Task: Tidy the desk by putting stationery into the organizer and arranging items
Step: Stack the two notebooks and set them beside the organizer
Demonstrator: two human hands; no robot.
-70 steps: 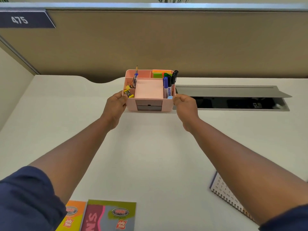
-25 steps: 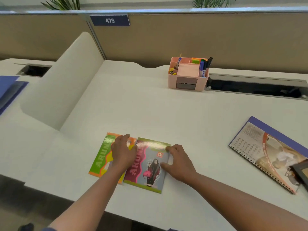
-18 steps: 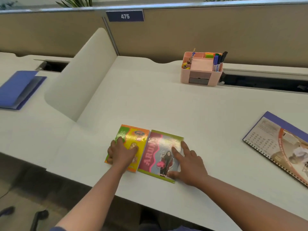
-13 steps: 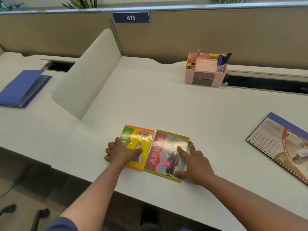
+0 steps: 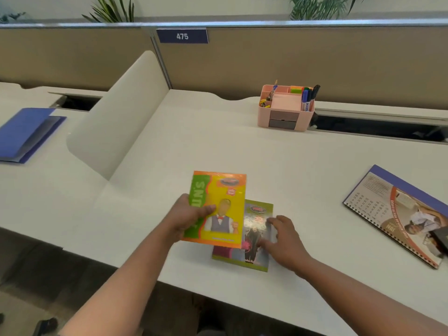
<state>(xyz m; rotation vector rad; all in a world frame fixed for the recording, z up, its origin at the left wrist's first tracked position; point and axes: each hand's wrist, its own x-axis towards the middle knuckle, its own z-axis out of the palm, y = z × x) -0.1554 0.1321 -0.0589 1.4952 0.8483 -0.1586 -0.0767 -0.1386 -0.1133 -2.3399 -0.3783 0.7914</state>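
Note:
My left hand [image 5: 188, 217] grips the left edge of an orange-and-yellow booklet [image 5: 219, 207], lifted off the desk and overlapping the left part of a green-and-pink booklet [image 5: 252, 241]. That second booklet lies flat near the desk's front edge, with my right hand [image 5: 282, 237] resting on its right side, fingers spread. The pink organizer [image 5: 286, 109] stands at the back of the desk, holding markers, sticky notes, clips and a pencil.
A spiral-bound calendar [image 5: 400, 212] lies at the right with a dark object on its lower corner. A white divider panel [image 5: 121, 115] rises at the left; beyond it lies a blue folder [image 5: 24, 133]. An open cable tray [image 5: 378, 128] runs behind the organizer.
Both hands left the organizer and came to the two booklets. My left hand has now picked up the orange booklet and brought it over the green one, which the right hand holds down.

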